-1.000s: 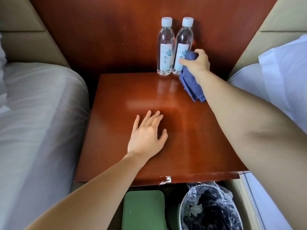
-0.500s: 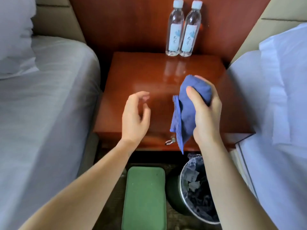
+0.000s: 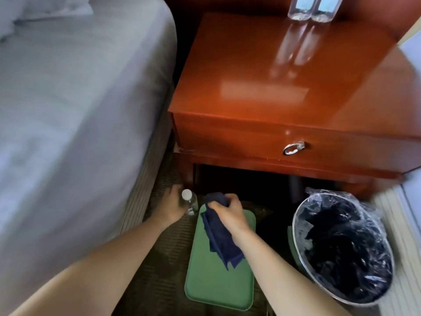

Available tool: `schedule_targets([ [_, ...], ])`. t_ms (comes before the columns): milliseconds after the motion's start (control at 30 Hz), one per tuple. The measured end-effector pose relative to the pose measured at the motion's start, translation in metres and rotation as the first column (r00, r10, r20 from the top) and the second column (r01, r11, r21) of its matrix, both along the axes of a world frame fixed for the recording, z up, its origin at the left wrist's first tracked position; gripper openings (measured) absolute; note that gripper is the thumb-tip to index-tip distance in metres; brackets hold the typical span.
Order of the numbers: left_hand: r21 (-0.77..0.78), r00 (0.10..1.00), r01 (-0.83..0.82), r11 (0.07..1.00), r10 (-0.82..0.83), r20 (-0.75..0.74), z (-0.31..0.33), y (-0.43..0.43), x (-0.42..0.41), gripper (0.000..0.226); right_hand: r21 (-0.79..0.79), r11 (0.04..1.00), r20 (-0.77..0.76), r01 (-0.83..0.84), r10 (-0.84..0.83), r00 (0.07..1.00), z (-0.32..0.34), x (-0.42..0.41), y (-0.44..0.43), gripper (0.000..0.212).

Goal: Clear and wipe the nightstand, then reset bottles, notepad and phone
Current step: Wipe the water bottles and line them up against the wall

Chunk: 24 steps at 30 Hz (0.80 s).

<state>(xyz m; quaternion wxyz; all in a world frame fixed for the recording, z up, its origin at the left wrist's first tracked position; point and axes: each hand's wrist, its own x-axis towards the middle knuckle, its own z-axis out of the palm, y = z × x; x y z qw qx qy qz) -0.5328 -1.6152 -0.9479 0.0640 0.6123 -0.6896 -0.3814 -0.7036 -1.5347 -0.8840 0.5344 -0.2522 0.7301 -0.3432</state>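
The bench [image 3: 250,92] top shines and looks wiped, I judge, and two bottles [image 3: 312,8] stand at its back edge. Notepad and phone are out of view, so their reset seems left. The right hand [image 3: 230,210] clenches the blue cloth [image 3: 222,242] over a green tray [image 3: 216,283] on the floor. The left hand [image 3: 169,207] touches a third bottle [image 3: 190,202] by the bench's front-left leg; I cannot tell whether it grips it.

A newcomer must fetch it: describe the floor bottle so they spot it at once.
Find the wooden nightstand, then look down to the carpet by its front left leg. A small clear bottle stands there, just left of the green tray. Unlike the two bottles on top, it sits at floor level.
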Motion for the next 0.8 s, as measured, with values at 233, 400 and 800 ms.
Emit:
schedule_targets([
  [233, -0.077, 0.973, 0.067, 0.995, -0.048, 0.226, -0.032, -0.023, -0.009, 0.034, 0.063, 0.996, -0.090, -0.057, 0.063, 0.994, -0.063, 0.005, -0.030, 0.038],
  [400, -0.217, 0.917, 0.299, 0.929, -0.218, 0.333, -0.020, -0.002, -0.006, 0.031, 0.048, 0.993, -0.039, -0.105, 0.107, 0.994, -0.063, 0.016, -0.028, 0.036],
  [800, -0.453, 0.927, 0.360, 0.815, -0.367, 0.077, 0.217, 0.026, -0.011, 0.039, -0.286, 0.911, 0.081, -0.297, 0.331, 0.940, 0.177, -0.045, 0.003, 0.016],
])
